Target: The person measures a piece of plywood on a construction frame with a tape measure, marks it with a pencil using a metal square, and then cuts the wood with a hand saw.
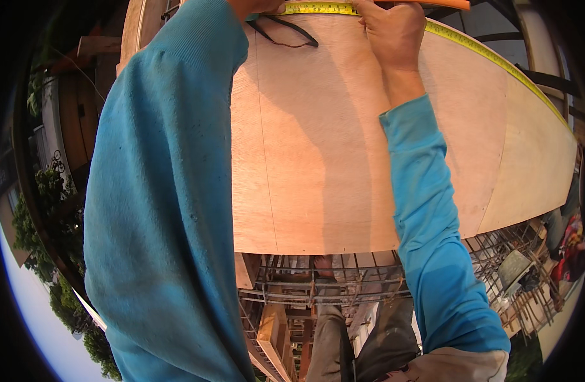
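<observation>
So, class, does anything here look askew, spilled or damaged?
Nothing clearly stands out. The yellow tape measure runs along the plywood's far edge, with the right hand on it. The dark strap just loops loosely over the board, and I see no spill or break.

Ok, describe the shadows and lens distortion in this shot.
In the head view, a dark shadow crosses the sunlit wooden board; in the head view, the tape measure looks bowed, likely from the fisheye; the head view's corners go black, and its top edge crops the left hand.
</observation>
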Motion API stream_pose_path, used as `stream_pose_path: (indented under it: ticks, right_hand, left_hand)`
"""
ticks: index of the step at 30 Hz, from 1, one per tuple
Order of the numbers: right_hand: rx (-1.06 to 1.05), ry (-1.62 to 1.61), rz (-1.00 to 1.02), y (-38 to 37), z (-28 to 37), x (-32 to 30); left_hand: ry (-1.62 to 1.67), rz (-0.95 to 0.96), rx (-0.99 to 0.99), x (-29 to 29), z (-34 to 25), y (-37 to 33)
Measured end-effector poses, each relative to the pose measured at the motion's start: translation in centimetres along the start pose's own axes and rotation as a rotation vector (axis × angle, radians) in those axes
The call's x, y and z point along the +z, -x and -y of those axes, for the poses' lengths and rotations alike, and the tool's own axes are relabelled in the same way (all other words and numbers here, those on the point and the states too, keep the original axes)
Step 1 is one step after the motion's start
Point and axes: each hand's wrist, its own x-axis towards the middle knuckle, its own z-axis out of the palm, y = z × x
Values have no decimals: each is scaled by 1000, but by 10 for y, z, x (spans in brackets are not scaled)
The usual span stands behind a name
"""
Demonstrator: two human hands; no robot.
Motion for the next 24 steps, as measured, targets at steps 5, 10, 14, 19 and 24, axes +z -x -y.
stream_pose_path:
  ticks: [5, 10, 14, 19, 24]
  right_hand:
    - [59, -40, 22, 1, -2, -1]
    - [111, -93, 37, 0, -2, -1]
    - [67, -71, 30, -1, -2, 0]
    - [45, 15, 35, -1, -7, -4]
    - [46, -70, 27, 0, -4, -2]
  left_hand:
    - [21, 1, 32, -3, -3, 3]
    - [19, 6, 17, -9, -9, 8]
    - [46, -9, -6, -1, -2, 2]
    - [66, 95, -65, -7, -15, 22]
    - [135, 56, 21, -7, -7, 35]
